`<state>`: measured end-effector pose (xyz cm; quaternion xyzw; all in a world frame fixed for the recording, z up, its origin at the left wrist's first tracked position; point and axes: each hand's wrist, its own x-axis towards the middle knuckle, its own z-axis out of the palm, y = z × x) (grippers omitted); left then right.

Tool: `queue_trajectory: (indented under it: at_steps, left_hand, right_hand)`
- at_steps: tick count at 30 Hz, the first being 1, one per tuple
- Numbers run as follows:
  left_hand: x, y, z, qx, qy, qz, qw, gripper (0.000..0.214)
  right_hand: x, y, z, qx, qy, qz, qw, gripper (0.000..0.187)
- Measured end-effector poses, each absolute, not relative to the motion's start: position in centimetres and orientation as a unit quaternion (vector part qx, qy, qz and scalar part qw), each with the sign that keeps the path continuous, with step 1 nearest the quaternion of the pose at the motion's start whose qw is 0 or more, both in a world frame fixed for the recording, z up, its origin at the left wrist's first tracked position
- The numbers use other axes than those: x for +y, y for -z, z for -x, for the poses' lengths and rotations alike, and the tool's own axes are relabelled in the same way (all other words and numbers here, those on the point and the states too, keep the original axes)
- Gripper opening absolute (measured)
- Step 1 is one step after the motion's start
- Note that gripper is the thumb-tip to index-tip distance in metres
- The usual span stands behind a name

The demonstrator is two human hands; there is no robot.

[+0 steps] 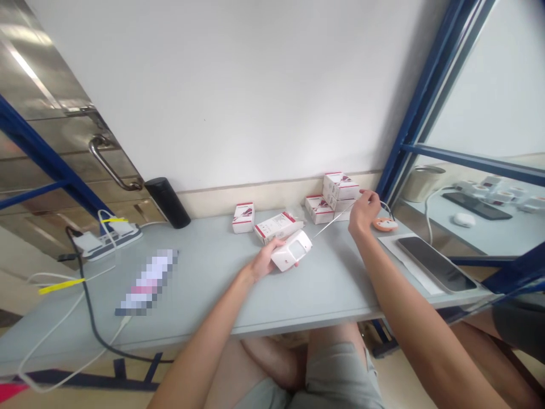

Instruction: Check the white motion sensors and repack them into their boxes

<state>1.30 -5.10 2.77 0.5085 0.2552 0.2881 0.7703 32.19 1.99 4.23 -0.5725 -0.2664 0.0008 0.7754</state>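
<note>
Over the table (204, 272), left hand (264, 261) grips white device (293, 251) aimed right; right (364, 213) pinches wire (334, 220).

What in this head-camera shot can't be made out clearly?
Head view:
- pixelated item: blurred out, so its kind cannot be told.
- white-and-red boxes: printing too small to read.
- white device: the left hand covers part of it.
- thin wire: the right hand hides its far end, so whether it is gripped cannot be told.
</note>
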Motion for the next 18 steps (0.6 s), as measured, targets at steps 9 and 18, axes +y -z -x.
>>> queue_trajectory:
  at_steps: [9,18]
  left_hand:
    - [-5.0,-3.0,-0.8,0.249,-0.266,-0.509,0.78,0.06]
    - [-5.3,-3.4,-0.7,0.245,-0.287,-0.489,0.787,0.058]
  right_hand:
    - [1.6,-4.6,-32.1,-0.277,0.02,0.568,0.775,0.029]
    - [0.6,-4.9,-30.2,-0.322,0.073,0.545,0.771,0.027]
